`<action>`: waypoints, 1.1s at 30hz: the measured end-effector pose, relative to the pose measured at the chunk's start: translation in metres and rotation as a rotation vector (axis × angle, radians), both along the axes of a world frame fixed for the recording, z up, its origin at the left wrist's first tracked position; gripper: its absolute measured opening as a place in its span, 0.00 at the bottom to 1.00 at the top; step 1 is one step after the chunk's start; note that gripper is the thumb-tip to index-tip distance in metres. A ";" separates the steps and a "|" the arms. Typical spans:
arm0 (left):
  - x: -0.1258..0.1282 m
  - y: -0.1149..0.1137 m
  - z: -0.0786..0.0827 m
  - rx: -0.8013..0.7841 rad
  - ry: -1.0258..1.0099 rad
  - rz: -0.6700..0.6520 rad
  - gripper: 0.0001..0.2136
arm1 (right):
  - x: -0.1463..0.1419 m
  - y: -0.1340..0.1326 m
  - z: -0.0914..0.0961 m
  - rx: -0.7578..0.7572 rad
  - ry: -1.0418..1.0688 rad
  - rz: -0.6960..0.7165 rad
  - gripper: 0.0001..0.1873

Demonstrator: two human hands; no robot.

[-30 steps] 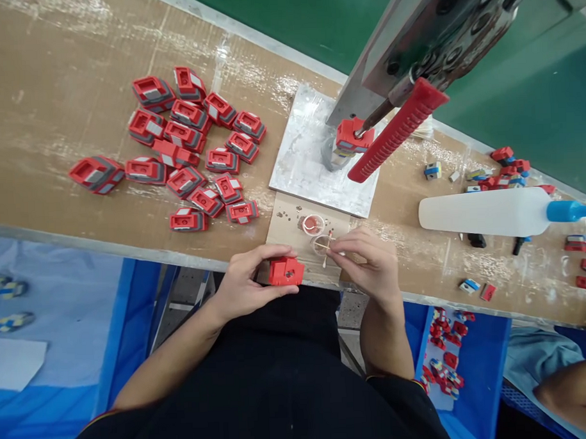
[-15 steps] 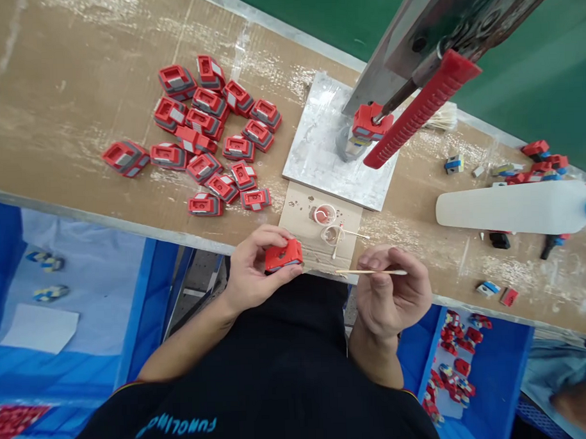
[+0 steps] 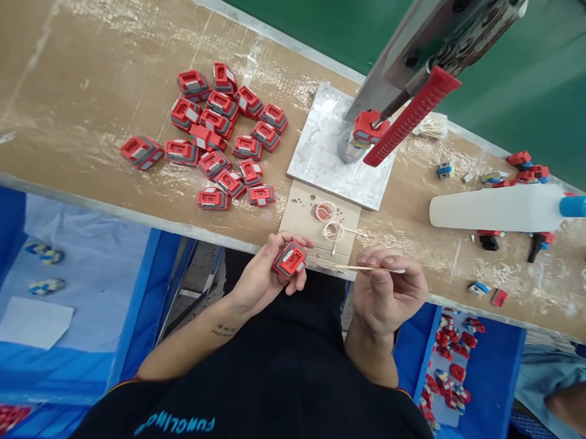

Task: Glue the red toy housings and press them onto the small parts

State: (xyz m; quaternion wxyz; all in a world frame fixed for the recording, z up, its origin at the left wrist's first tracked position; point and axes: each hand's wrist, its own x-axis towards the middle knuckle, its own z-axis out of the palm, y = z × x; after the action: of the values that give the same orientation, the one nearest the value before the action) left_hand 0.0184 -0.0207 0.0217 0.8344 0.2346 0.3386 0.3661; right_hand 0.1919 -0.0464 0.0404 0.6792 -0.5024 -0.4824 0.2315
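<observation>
My left hand (image 3: 266, 271) is closed around a red and grey toy vehicle part (image 3: 290, 259), its hollow side facing up. Pinched in my right hand (image 3: 389, 286) is a cotton swab (image 3: 366, 268), lying level with its thin end toward the part but apart from it. Ahead of both hands, two small clear cups (image 3: 324, 211) sit on a piece of cardboard (image 3: 297, 219), one holding reddish liquid. Other swabs lie at the second cup (image 3: 332, 231). Many similar red and grey parts (image 3: 214, 161) stand grouped at the left of the bench.
A press with a red handle (image 3: 414, 116) stands on a metal plate (image 3: 314, 142), a red toy piece under its tip. To the right lies a white bottle (image 3: 497, 209). Blue bins (image 3: 500, 359) flank my body below the bench edge. Another person's arm (image 3: 576, 405) shows at lower right.
My left hand has turned the toy part over, from its smooth red side to its hollow side. My right hand still pinches the swab, nearly unmoved. The view has shifted slightly.
</observation>
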 end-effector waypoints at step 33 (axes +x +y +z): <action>-0.006 -0.009 -0.015 0.960 0.486 0.110 0.15 | -0.019 -0.013 -0.002 -0.057 -0.093 0.196 0.03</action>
State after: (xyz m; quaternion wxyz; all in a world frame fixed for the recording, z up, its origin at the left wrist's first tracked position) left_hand 0.0126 -0.0298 0.0071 0.5107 0.6495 0.3284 0.4577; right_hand 0.1729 -0.0590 0.0389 0.6156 -0.4823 -0.5533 0.2867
